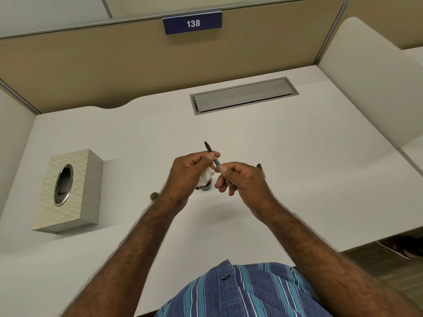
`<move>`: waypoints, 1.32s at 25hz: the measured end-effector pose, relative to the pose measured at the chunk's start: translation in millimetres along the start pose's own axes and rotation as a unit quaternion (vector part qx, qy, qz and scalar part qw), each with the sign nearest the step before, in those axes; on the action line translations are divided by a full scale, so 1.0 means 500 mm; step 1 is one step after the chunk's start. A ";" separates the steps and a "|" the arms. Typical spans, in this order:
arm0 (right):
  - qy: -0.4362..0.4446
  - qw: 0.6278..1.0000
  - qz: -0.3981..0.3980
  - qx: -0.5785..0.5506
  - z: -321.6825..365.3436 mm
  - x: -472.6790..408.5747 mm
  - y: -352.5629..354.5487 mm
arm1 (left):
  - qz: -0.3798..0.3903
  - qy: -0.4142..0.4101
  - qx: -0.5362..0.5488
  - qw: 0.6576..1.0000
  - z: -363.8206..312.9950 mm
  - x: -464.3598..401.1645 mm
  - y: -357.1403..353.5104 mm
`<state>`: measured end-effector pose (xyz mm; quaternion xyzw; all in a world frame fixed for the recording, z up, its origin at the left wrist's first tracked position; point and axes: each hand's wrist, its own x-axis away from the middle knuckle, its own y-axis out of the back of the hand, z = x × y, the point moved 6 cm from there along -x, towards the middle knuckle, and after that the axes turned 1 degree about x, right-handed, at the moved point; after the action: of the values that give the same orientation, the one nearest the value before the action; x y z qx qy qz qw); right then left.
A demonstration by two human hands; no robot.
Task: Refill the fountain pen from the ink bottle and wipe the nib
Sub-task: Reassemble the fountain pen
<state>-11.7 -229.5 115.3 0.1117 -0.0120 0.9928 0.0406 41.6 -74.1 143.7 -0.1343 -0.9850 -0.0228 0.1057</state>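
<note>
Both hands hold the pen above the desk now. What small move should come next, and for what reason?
Probably draw the tissue up over the nib. The left hand pinches the pen with the nib bare and pointing up and away, the tissue bunched in its palm; the right hand pinches the lower end. The ink bottle stands open below, its cap aside.

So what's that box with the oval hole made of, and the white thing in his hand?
The tissue box looks like stiff card or plastic with a matte leaf pattern; its oval rim glints like metal. The white wad in the left hand looks like soft, crumpled tissue.
</note>
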 end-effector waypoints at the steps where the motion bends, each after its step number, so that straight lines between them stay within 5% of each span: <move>1: 0.001 1.000 0.007 -0.005 -0.001 -0.001 -0.001 | 0.004 0.000 0.003 1.000 0.000 0.000 -0.001; 11: -0.019 0.999 0.044 0.023 -0.014 -0.001 0.006 | -0.001 0.017 -0.002 1.000 0.014 -0.003 0.002; 17: 0.032 0.994 -0.049 0.089 -0.012 -0.005 0.031 | -0.005 0.044 0.001 0.999 0.029 -0.003 -0.013; 26: -0.002 0.968 -0.173 0.184 -0.079 -0.024 0.102 | 0.010 0.103 0.003 0.995 0.077 -0.005 -0.021; 33: -0.020 0.926 -0.194 0.323 -0.152 -0.053 0.137 | 0.024 0.138 -0.005 0.990 0.147 0.018 -0.021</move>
<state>-8.5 -297.1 34.5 0.1391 0.3307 0.9131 0.1939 15.7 -76.3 73.8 -0.1545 -0.9573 -0.0431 0.2405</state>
